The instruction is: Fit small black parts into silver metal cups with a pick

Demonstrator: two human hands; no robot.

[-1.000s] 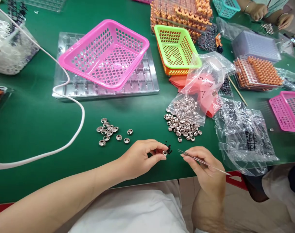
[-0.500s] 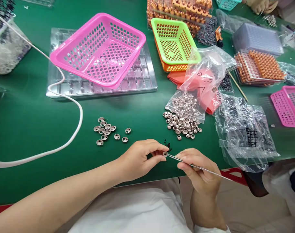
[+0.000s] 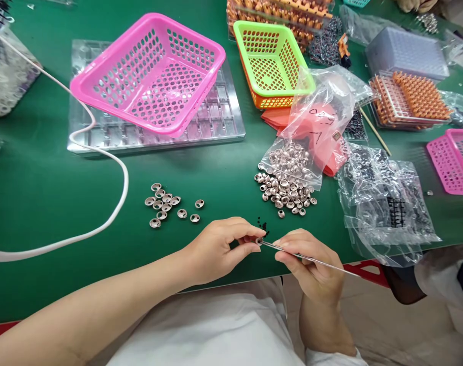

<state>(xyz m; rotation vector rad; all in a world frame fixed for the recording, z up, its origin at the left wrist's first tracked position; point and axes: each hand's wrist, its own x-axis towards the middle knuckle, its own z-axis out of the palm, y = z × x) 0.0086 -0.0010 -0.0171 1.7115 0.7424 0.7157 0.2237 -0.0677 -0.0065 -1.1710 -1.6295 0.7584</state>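
Eyes on a small metal cup (image 3: 259, 241): it sits just above the near edge of the green table (image 3: 216, 175), pinched between the thumb and fingers of the left hand (image 3: 219, 250). In from the other side comes the right hand (image 3: 317, 267), fingers closed around thin metal tweezers (image 3: 269, 245), with the tips right up at the cup! Whether those tips grip anything is too small to tell.

Just beyond the left fingertips, a sprinkle of black bits (image 3: 264, 226) dots the table. Farther up lies a big pile of metal cups (image 3: 286, 195), partly under a clear bag (image 3: 326, 84) with dark writing on it. Over on the left, 12 more cups (image 3: 166, 207) lie loose, 9 bunched and 3 set apart, with a white cord (image 3: 125, 183) curving past them.

Out wider, a pink basket (image 3: 140, 121) rests tilted on a clear tray (image 3: 231, 109), and a green basket (image 3: 288, 92) is nested in an orange basket (image 3: 267, 103). To the right of the pile, a crinkled bag (image 3: 383, 236) shows black parts inside, and up in the top right corner, another person's hand (image 3: 418, 5) just edges into view
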